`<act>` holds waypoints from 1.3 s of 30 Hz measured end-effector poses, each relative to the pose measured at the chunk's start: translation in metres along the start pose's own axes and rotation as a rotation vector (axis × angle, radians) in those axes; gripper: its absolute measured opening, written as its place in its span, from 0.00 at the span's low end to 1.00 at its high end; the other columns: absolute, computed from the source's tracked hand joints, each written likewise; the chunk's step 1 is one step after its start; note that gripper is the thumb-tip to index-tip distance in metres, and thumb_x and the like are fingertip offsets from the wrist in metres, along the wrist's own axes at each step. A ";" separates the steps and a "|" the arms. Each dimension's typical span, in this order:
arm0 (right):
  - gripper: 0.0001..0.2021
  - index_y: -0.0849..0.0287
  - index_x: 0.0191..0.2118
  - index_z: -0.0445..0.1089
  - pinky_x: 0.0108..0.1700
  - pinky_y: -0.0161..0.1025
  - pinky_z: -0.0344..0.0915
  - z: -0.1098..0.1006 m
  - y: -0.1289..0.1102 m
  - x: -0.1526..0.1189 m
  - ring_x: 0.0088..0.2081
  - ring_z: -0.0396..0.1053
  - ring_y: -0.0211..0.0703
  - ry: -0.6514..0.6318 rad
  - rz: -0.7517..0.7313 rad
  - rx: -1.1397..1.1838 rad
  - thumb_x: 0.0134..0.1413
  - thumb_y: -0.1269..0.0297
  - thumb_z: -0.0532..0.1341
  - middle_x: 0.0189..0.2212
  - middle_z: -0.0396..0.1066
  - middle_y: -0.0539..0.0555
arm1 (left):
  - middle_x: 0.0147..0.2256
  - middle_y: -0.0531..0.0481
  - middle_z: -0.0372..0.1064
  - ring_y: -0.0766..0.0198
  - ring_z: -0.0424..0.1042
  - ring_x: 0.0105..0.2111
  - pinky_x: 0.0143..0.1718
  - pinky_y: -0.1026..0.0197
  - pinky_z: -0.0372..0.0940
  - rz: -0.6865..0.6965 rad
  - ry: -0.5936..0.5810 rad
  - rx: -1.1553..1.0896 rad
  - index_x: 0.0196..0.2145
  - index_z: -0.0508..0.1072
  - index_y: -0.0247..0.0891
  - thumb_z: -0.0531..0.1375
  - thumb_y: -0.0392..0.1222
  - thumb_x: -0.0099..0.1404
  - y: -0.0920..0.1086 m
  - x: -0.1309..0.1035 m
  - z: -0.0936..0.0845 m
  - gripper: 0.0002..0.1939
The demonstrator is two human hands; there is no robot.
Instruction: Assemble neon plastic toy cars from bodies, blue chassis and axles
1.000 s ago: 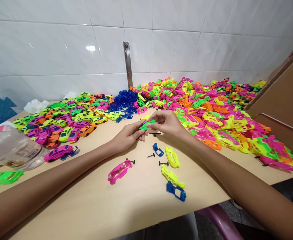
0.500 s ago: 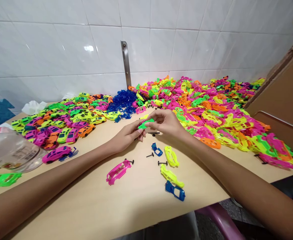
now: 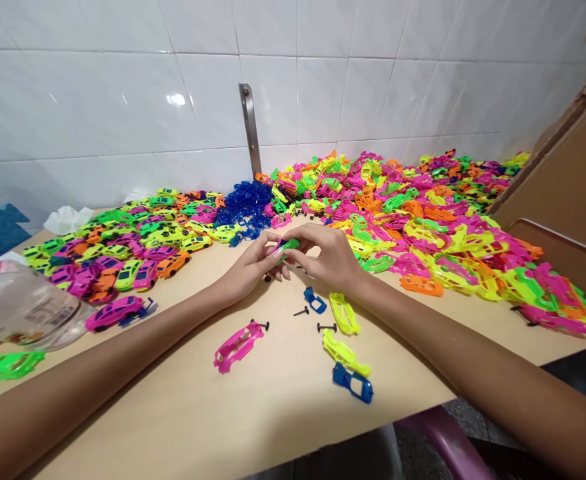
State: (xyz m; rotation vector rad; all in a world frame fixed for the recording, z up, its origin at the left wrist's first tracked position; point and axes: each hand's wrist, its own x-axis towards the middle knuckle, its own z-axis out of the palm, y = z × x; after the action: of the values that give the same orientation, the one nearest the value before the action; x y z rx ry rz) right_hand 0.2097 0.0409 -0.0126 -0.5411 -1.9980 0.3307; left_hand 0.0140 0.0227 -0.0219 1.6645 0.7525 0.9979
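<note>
Above the middle of the table, my left hand [image 3: 249,268] and my right hand [image 3: 331,252] meet around a small green and purple toy car [image 3: 287,247]. The fingers of both are closed on it and hide part of it. Nearer me lie a blue plastic insert [image 3: 315,300], a black axle [image 3: 327,327], two yellow car shells [image 3: 344,313] and a second blue insert [image 3: 353,383]. A pink car shell [image 3: 237,348] rests below my left wrist, beside another axle.
Finished-looking cars [image 3: 123,250] are heaped at the left, blue inserts [image 3: 247,203] at the back, and colourful shells [image 3: 423,227] at the right. A clear plastic bottle [image 3: 33,307] lies far left. A cardboard box [image 3: 567,187] stands at the right.
The green piece between my hands has turned and sits more hidden behind my fingers. My right hand has shifted slightly left. The loose parts on the table lie as before.
</note>
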 end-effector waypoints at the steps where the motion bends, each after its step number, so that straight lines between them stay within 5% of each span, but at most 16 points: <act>1: 0.11 0.58 0.46 0.75 0.38 0.36 0.72 0.001 0.001 -0.001 0.32 0.74 0.38 0.006 -0.016 -0.008 0.57 0.73 0.65 0.41 0.76 0.53 | 0.31 0.52 0.73 0.64 0.74 0.30 0.33 0.63 0.67 -0.002 0.004 -0.017 0.51 0.62 0.39 0.59 0.50 0.72 0.000 0.000 0.000 0.17; 8: 0.17 0.54 0.55 0.73 0.38 0.36 0.72 0.005 0.001 -0.004 0.32 0.72 0.36 0.017 -0.064 -0.046 0.60 0.72 0.63 0.44 0.73 0.54 | 0.29 0.52 0.73 0.63 0.75 0.29 0.32 0.62 0.67 0.009 0.009 -0.019 0.53 0.60 0.40 0.57 0.51 0.73 -0.001 -0.001 0.000 0.18; 16: 0.12 0.55 0.52 0.74 0.42 0.42 0.74 0.007 -0.002 -0.003 0.40 0.73 0.43 0.088 -0.094 -0.098 0.64 0.70 0.61 0.44 0.71 0.57 | 0.31 0.51 0.73 0.64 0.75 0.30 0.32 0.63 0.67 0.022 0.003 -0.038 0.52 0.61 0.40 0.56 0.53 0.73 -0.006 -0.001 -0.001 0.17; 21: 0.17 0.54 0.57 0.69 0.41 0.41 0.73 0.007 -0.003 -0.003 0.33 0.73 0.38 0.092 -0.057 -0.076 0.63 0.71 0.62 0.46 0.70 0.56 | 0.29 0.53 0.73 0.64 0.75 0.29 0.32 0.63 0.67 0.015 0.009 -0.059 0.52 0.60 0.41 0.56 0.52 0.73 -0.004 -0.002 0.000 0.17; 32: 0.11 0.57 0.49 0.72 0.37 0.37 0.75 0.004 -0.006 -0.001 0.37 0.73 0.41 0.041 -0.080 -0.003 0.61 0.70 0.63 0.41 0.72 0.55 | 0.28 0.51 0.74 0.63 0.77 0.27 0.28 0.65 0.67 -0.088 0.126 -0.138 0.45 0.66 0.39 0.59 0.53 0.70 0.009 -0.001 0.005 0.15; 39: 0.11 0.57 0.48 0.73 0.38 0.39 0.77 0.004 -0.008 -0.003 0.39 0.73 0.42 0.055 -0.095 0.014 0.60 0.71 0.63 0.40 0.73 0.56 | 0.29 0.50 0.73 0.63 0.78 0.27 0.27 0.64 0.70 -0.057 0.099 -0.140 0.42 0.67 0.37 0.58 0.55 0.71 0.007 -0.002 0.005 0.17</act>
State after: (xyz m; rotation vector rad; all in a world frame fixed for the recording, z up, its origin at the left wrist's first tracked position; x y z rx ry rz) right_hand 0.2056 0.0324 -0.0135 -0.4398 -1.9594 0.2683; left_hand 0.0181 0.0167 -0.0162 1.4741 0.7730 1.0749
